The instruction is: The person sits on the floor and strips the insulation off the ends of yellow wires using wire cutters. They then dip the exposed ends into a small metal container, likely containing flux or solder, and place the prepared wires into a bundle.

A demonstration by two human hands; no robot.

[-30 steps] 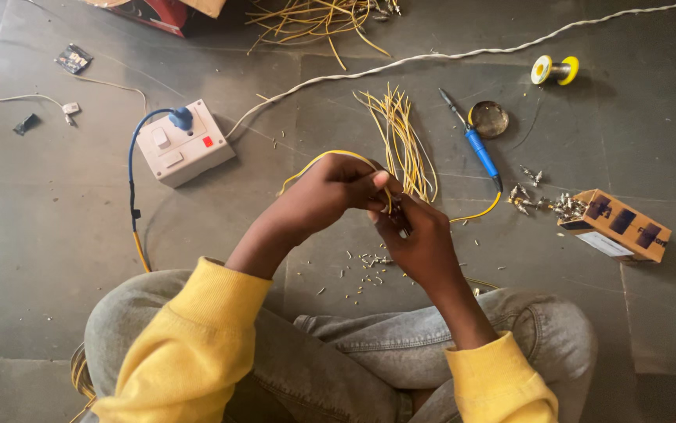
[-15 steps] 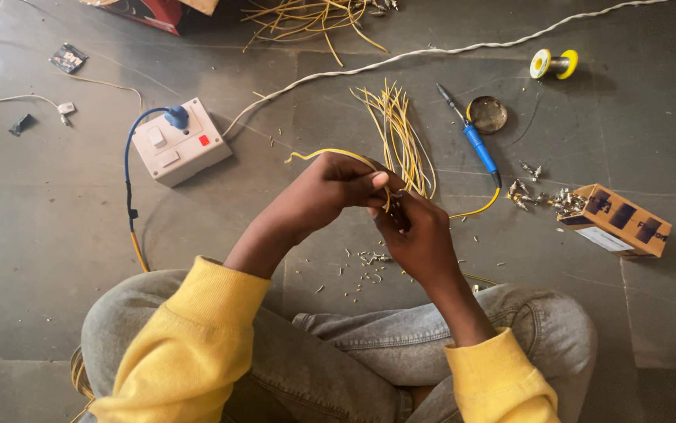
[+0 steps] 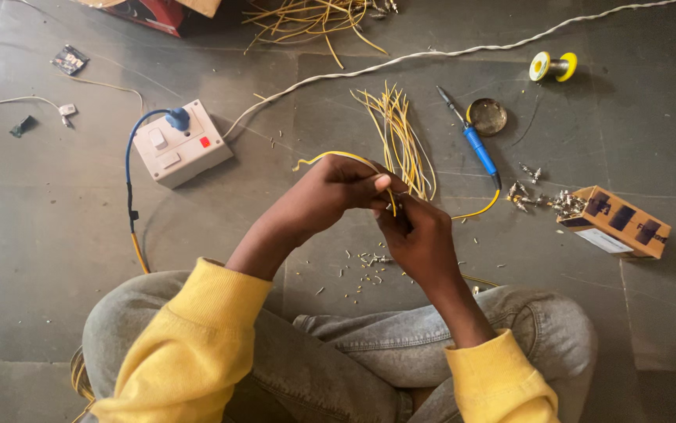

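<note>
A thin yellow wire (image 3: pixel 338 157) is pinched between the closed fingers of the left hand (image 3: pixel 336 188) and the right hand (image 3: pixel 416 235), held together above the middle of the floor (image 3: pixel 56 258), just in front of a bundle of yellow wires (image 3: pixel 396 137); a blue soldering iron (image 3: pixel 475 145) lies beside it.

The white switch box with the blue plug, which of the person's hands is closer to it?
Left. The left hand sits just right of the white switch box, pinching a yellow wire. The right hand lies farther right and lower, beyond the left.
</note>
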